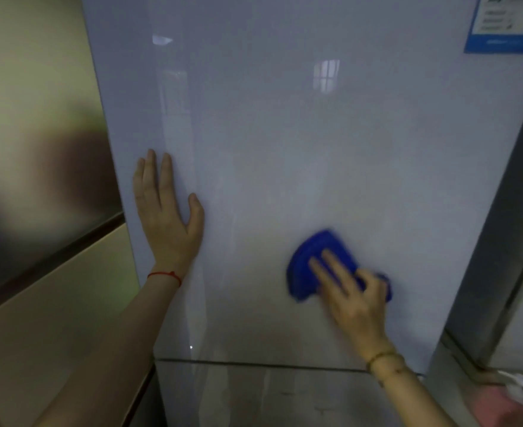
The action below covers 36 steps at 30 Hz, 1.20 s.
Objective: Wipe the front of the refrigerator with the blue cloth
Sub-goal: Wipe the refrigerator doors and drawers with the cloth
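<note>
Blue cloth (318, 257): bunched, pressed flat against refrigerator front (284, 149), lower right part of upper door, a little above the horizontal seam (254, 362) between upper and lower doors; edges blurred

Right hand (354, 300): laid over the cloth's lower right portion, fingers (331, 272) spread across it and pinning it to the door, palm toward the surface; beaded bracelet (383, 357) at wrist; forearm entering from lower right

Left hand (166, 220): released, holding nothing, flat on the door near its left edge, fingers pointing up, thumb out to the right; red string (166, 275) around wrist; well apart from the cloth

Refrigerator front: glossy, pale grey-white, faint vertical streaks, window reflection in upper middle; blue-bordered label (506, 24) at upper right corner, text illegible

Beige panel (38, 118) left of refrigerator, crossed by a dark diagonal groove

Grey metal frame (500, 226) right of refrigerator

Pink and white items at lower right corner, too blurred to identify
</note>
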Motion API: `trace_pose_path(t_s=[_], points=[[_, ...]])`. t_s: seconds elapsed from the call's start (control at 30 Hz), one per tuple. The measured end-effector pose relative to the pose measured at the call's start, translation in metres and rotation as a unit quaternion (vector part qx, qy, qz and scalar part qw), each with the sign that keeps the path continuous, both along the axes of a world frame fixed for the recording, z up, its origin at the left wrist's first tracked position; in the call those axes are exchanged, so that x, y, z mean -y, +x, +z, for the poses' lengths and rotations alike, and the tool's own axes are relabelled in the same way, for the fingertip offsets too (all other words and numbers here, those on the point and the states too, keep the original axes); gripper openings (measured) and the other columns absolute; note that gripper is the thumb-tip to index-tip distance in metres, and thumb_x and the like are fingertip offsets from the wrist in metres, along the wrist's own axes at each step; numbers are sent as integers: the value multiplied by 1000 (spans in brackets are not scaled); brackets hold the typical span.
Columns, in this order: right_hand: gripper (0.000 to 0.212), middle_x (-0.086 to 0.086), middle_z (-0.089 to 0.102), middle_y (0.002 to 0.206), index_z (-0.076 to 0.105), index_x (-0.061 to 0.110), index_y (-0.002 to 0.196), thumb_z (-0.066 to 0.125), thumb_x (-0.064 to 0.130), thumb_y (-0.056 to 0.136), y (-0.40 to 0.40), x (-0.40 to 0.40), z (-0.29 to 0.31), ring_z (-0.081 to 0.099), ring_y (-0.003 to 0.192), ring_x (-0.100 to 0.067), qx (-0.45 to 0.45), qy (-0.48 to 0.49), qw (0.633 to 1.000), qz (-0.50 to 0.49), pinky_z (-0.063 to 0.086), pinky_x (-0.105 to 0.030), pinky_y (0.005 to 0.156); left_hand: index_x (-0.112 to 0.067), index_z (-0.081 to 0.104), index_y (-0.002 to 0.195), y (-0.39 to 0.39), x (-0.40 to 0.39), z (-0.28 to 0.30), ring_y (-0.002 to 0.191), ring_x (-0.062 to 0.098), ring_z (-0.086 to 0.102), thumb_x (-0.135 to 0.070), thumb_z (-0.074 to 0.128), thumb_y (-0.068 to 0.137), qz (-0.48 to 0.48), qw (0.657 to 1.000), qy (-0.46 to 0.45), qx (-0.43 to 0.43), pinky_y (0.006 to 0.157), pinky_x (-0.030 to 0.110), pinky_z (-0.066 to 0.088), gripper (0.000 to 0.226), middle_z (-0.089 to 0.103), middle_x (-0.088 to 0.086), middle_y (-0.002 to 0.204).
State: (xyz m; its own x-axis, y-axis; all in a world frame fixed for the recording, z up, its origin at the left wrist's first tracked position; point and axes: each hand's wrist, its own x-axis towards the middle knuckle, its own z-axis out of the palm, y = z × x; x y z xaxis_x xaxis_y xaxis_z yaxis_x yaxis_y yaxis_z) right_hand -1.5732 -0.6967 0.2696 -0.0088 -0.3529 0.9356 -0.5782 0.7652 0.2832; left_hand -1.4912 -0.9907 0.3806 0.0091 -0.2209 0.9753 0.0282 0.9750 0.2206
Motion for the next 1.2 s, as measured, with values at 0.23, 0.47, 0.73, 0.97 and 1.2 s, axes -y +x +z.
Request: trace_pose_path(t_s=[0.23, 0.47, 0.73, 0.97, 1.2], points=[[43, 13, 38, 150, 42, 36, 143, 49, 37, 100, 12, 69, 146, 41, 98, -23, -14, -196, 980, -34, 37, -37, 81, -2, 31, 149, 0, 0, 1, 149, 32, 21, -22, 48, 96, 0, 1000, 7, 10, 125, 43, 16, 59, 27, 18, 158], [63, 14, 34, 152, 36, 35, 146, 64, 20, 91, 3, 33, 83, 43, 97, -24, -73, 51, 996, -13, 37, -36, 80, -3, 31, 149, -1, 0, 1, 150, 32, 20, -24, 47, 96, -4, 1000, 10, 10, 126, 42, 15, 59, 27, 17, 158], [40, 14, 42, 149, 43, 34, 143, 45, 37, 102, 12, 101, 222, 39, 102, -23, -71, -122, 990, 18, 41, -38, 82, -4, 31, 149, 0, 0, 2, 150, 32, 21, -24, 48, 95, -14, 1000, 15, 11, 126, 41, 14, 60, 27, 17, 158], [51, 12, 44, 148, 45, 31, 142, 56, 14, 95, 19, 85, 31, 45, 98, -24, -83, 82, 993, 34, 39, -35, 79, -2, 32, 148, 11, 0, -43, 149, 32, 21, -19, 50, 96, -20, 999, 3, 37, 126, 39, 14, 58, 26, 17, 158], [36, 7, 48, 145, 50, 25, 138, 47, 28, 102, 49, 84, -51, 44, 95, -23, 62, -66, 981, 169, 41, -34, 84, 3, 43, 141, 54, 4, -239, 141, 30, 38, -13, 53, 93, -26, 995, 5, 94, 117, 49, 34, 51, 41, 18, 150]])
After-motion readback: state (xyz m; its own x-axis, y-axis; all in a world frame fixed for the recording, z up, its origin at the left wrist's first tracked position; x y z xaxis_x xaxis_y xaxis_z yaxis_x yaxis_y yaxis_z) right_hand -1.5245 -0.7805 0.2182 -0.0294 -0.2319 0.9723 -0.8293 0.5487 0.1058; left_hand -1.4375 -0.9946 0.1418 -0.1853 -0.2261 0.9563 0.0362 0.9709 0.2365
